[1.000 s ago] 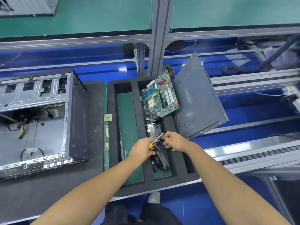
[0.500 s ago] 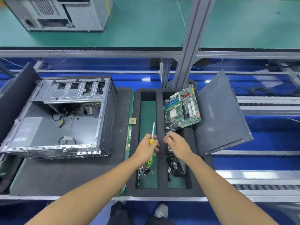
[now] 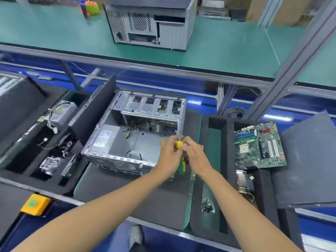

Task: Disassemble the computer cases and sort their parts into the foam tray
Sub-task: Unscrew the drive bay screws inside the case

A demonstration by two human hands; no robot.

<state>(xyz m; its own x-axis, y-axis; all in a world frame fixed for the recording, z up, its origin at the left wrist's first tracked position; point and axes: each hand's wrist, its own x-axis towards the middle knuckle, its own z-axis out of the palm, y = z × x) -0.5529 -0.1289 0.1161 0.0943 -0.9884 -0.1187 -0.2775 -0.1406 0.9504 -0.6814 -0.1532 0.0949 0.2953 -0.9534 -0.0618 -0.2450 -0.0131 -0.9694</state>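
Both forearms reach in from 6 o'clock and meet at centre frame. Left hand [image 3: 168, 157] grips the green-and-yellow handle of a screwdriver [image 3: 180, 153], fingers wrapped round it; right hand [image 3: 195, 155] has its fingertips pinched on the same tool near the yellow collar — both grips clamped, shaft pointing up toward 12 o'clock.

Just beyond the hands, the open computer case [image 3: 138, 135] lies on its side on the black table mat, side panel off, interior mostly bare apart from loose cables.

At 3 o'clock, the foam tray [image 3: 227, 160]: a small pile of screws [image 3: 207, 204] in its green-floored slot, a motherboard [image 3: 260, 146] propped in the next slot, a heatsink [image 3: 243, 180] below it. A dark side panel [image 3: 309, 160] leans on the tray's right edge.

At 9 o'clock, a second foam tray [image 3: 27, 170] with parts — blurred.

At 12 o'clock, a closed case [image 3: 151, 22] on the green shelf.
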